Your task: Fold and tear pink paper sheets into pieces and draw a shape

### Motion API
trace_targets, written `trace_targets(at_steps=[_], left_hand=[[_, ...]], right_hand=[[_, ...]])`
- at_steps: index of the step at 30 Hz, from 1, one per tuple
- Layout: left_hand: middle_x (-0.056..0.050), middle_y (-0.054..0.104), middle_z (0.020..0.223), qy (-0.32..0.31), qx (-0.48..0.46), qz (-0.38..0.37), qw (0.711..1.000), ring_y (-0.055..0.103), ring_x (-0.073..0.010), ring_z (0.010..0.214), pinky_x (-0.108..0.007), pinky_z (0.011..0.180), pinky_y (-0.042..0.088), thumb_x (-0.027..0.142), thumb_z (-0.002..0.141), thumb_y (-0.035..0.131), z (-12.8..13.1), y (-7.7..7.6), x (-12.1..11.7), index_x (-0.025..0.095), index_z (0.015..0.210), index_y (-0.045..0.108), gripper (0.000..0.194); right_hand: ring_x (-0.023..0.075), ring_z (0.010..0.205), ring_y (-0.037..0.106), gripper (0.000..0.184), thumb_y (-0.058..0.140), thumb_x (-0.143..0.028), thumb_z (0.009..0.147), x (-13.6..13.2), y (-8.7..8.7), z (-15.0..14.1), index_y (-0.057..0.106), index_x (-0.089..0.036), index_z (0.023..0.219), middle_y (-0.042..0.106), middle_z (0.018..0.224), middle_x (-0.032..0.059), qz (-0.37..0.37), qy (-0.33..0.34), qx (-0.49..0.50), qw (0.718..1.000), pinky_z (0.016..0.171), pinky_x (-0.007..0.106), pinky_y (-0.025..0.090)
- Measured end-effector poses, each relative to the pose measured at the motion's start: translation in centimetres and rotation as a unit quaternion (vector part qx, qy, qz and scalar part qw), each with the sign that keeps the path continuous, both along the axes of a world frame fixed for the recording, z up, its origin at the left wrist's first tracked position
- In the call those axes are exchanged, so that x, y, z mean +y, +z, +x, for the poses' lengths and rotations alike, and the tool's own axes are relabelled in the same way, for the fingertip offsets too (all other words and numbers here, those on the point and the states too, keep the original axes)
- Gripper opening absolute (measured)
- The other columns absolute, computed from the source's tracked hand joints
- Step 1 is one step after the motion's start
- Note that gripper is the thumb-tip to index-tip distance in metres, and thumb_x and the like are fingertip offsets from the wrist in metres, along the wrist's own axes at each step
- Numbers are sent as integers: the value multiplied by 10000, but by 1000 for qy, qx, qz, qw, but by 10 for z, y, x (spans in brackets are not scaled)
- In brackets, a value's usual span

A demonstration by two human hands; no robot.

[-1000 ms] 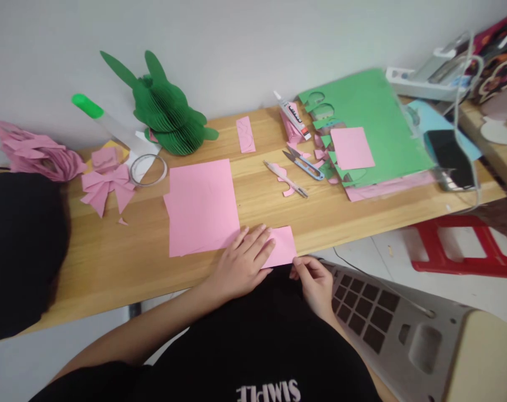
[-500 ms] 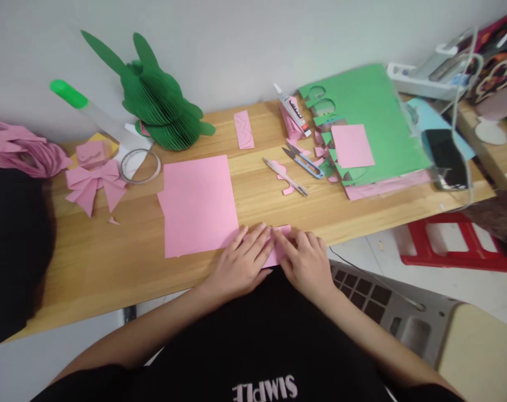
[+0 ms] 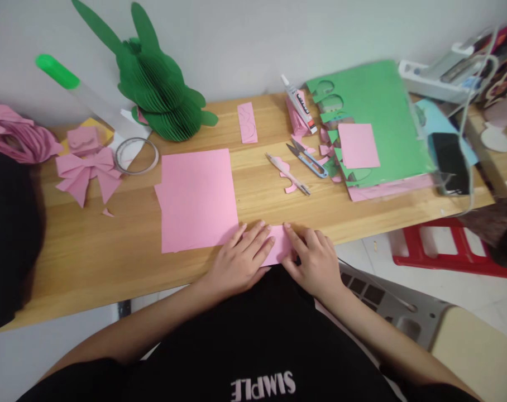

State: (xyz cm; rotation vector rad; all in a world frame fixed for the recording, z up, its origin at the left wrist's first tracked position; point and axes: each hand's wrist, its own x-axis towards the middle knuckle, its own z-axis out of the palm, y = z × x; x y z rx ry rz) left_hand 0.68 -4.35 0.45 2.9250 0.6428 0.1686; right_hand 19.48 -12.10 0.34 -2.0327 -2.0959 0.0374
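A small folded piece of pink paper (image 3: pixel 277 245) lies at the table's front edge, close against my black shirt. My left hand (image 3: pixel 240 258) rests flat across its left part, fingers stretched out and hiding that side. At the paper's right end, my right hand (image 3: pixel 314 258) touches it with index finger and thumb spread apart, the other fingers bent. Just left of the small piece is a large pink sheet (image 3: pixel 199 198), with another pink layer peeking out beneath its left edge. A pen (image 3: pixel 287 174) and blue-handled thread snips (image 3: pixel 307 159) lie beyond my hands.
Along the wall stand a green honeycomb paper figure (image 3: pixel 161 89) and a glue tube (image 3: pixel 299 103). A pink paper bow (image 3: pixel 88 173) and tape roll (image 3: pixel 136 156) lie left. Green sheets (image 3: pixel 374 106), a phone (image 3: pixel 450 162) and a power strip (image 3: pixel 429 84) occupy the right.
My right hand has moved from the paper's lower right corner onto its top, then slid right to its right end. My left hand has stayed on the paper. The camera view has shifted slightly.
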Motion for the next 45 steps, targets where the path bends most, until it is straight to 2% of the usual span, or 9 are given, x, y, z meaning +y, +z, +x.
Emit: trace_targets(at_steps=[6, 13, 19, 23, 26, 31, 38, 42, 45], left_hand=[[-103, 543, 1410, 26, -26, 29, 999, 455, -281, 1336, -436, 1104, 306, 425, 963, 414, -1, -2, -4, 144, 1318, 537, 469], [-166, 612, 1316, 65, -50, 71, 994, 536, -334, 1255, -466, 1058, 361, 404, 921, 513, -28, -5, -8, 123, 1236, 611, 433], [-152, 608, 1326, 76, -55, 78, 993, 524, -326, 1267, -457, 1061, 368, 406, 921, 521, -39, -6, -10, 135, 1244, 611, 431], [-167, 616, 1311, 69, -45, 89, 993, 529, -329, 1258, -452, 1037, 389, 448, 920, 506, -37, -5, -9, 128, 1245, 608, 467], [-169, 623, 1299, 65, -46, 97, 992, 538, -334, 1246, -459, 1025, 398, 454, 919, 504, -36, -5, -8, 123, 1230, 614, 467], [-176, 628, 1287, 56, -53, 102, 992, 546, -352, 1227, -473, 1008, 415, 444, 916, 512, -37, -6, -7, 101, 1211, 619, 465], [-216, 635, 1200, 62, -71, 44, 995, 516, -389, 1200, -521, 973, 440, 513, 882, 532, -29, 7, -1, 85, 1093, 670, 497], [-145, 634, 1052, 97, -55, -33, 993, 551, -317, 1040, -475, 893, 482, 371, 856, 621, -8, 19, 16, 151, 789, 685, 238], [-90, 606, 946, 99, -33, -66, 992, 544, -274, 940, -443, 823, 488, 336, 806, 693, 3, 23, 29, 176, 711, 649, 192]], right_hand=[[257, 789, 494, 460, 525, -273, 834, 1, 1, -1, 616, -93, 1248, 624, 897, 123, 5, 3, -22, 1000, 683, 359, 395], [261, 810, 495, 493, 552, -297, 827, -1, 1, -1, 594, -96, 1275, 633, 927, 122, -12, 2, -40, 999, 690, 363, 388], [258, 792, 472, 486, 567, -275, 823, 1, 4, -3, 594, -135, 1288, 605, 910, 117, -12, -2, -70, 997, 682, 359, 363], [246, 808, 464, 466, 554, -238, 869, 5, 5, -5, 561, -269, 1334, 585, 924, 98, -19, 73, -77, 994, 704, 349, 336], [243, 809, 461, 423, 544, -231, 886, 6, 5, -3, 591, -272, 1305, 587, 909, 98, -15, 107, -82, 991, 701, 346, 318], [255, 786, 472, 425, 569, -328, 854, 2, 7, 5, 641, -183, 1247, 598, 855, 103, -12, 33, -67, 997, 666, 355, 316], [271, 815, 527, 406, 567, -298, 847, 4, 7, 8, 647, -126, 1206, 636, 898, 119, -5, 25, -11, 1000, 679, 374, 383], [298, 926, 545, 306, 580, -307, 857, 23, 15, 9, 658, -118, 1085, 625, 1029, 155, -13, 55, 58, 997, 761, 408, 440], [314, 1019, 533, 377, 629, -299, 833, 44, 20, 10, 595, -117, 1161, 595, 1148, 172, -69, 96, 112, 987, 832, 438, 455]])
